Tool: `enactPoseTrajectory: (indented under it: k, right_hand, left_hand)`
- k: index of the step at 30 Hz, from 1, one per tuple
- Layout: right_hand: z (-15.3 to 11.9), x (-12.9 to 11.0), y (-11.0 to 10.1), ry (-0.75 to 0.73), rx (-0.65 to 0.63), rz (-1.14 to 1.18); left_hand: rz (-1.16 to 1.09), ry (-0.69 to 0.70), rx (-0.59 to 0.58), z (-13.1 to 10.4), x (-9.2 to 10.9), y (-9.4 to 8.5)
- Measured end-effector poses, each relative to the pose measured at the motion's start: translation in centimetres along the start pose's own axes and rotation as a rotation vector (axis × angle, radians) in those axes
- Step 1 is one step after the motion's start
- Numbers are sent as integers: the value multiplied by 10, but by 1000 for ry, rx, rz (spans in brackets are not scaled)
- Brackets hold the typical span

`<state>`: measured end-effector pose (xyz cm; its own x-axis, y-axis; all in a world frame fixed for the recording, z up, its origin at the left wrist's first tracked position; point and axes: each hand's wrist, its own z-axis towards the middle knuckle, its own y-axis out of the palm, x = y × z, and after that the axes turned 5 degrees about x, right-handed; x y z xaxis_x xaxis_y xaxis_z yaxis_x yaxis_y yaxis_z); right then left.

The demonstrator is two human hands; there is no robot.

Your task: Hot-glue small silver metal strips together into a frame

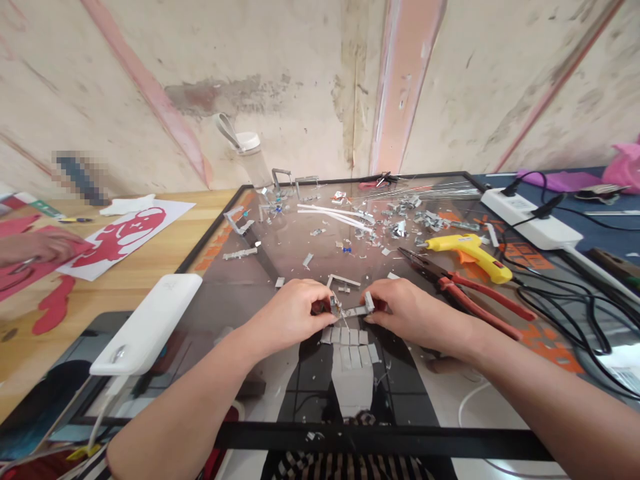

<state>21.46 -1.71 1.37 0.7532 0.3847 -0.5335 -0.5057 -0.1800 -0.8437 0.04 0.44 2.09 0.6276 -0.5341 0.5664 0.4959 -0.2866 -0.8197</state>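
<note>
My left hand pinches one end of a small grey strip piece, with a thin whitish strand hanging beside its fingertips. At the other end, my right hand closes its thumb and finger on the same piece, where a short grey block stands up. Just below lie rows of small grey rectangles next to a larger pale grey sheet. Beyond the fingers rests an L-shaped grey strip. What exactly the left fingertips cover is too small to make out.
Red-handled pliers and a yellow glue gun lie to the right, near a white power strip with black cables. Grey scraps litter the glass. A white power bank is left; another person's hand touches red paper.
</note>
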Motion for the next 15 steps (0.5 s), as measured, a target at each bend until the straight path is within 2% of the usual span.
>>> enactPoseTrajectory:
  k: [15]
  right_hand:
    - [0,0,-1,18,4,34]
  left_hand:
    - [-17,-1,-1,0,1,1]
